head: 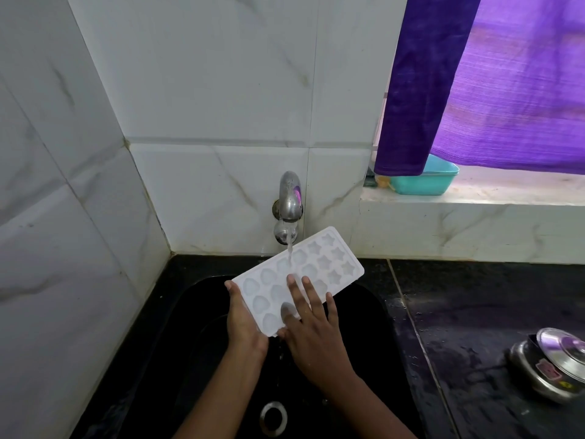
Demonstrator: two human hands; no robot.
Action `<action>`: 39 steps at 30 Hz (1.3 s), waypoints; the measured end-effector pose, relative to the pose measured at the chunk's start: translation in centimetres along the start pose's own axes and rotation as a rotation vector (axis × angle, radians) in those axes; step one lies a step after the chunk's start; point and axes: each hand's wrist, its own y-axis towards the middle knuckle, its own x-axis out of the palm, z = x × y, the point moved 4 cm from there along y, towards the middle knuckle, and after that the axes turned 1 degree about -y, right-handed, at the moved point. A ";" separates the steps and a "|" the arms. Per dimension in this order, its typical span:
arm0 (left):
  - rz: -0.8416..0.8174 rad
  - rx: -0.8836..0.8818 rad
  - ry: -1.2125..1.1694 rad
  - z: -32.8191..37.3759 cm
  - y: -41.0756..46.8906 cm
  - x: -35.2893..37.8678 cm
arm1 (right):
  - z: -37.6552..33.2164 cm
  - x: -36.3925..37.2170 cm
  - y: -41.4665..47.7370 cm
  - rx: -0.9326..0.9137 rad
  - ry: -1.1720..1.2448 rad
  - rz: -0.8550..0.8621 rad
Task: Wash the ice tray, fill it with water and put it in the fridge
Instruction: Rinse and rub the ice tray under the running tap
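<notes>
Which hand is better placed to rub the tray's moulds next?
Probably the right hand: its straight fingers lie on the tray, beside the water stream. The left hand grips the tray's end, holding it under the tap, so it is not free.

Left grip (243, 324) clasps with thumb on top; right grip (311, 324) lies flat, fingers spread.

ice tray (319, 264) under tap (289, 201), over sink (373, 312)

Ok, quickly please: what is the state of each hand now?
Left hand: grips the end of the ice tray.
Right hand: open, straight fingers resting flat on the tray.
</notes>
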 end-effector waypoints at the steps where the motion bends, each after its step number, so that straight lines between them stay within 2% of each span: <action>1: 0.003 -0.002 -0.005 -0.1 0.0 -0.1 | 0.1 0.0 0.1 -0.002 0.011 -0.016; 4: -0.001 -0.004 -0.023 -0.5 -0.1 -0.3 | 0.4 0.0 0.3 0.011 0.050 -0.041; 9: -0.014 -0.001 -0.025 -0.7 0.0 -0.4 | 1.3 -0.3 0.3 0.075 0.121 0.030; 12: -0.022 0.005 -0.017 -0.5 0.2 -0.1 | 1.0 -0.1 0.5 0.112 0.089 0.016; 23: -0.017 -0.029 -0.011 -0.4 0.5 -1.1 | 1.8 0.7 1.4 -0.075 0.145 0.053; 27: -0.006 -0.027 0.023 -0.4 0.7 -0.9 | 2.2 0.6 1.6 -0.143 0.080 0.057; 30: -0.013 -0.015 0.033 -0.5 0.8 -0.9 | 2.0 0.6 1.3 -0.113 0.024 0.056; 39: 0.041 0.003 0.015 -0.5 0.5 -1.0 | 1.1 0.2 1.1 0.017 0.062 0.056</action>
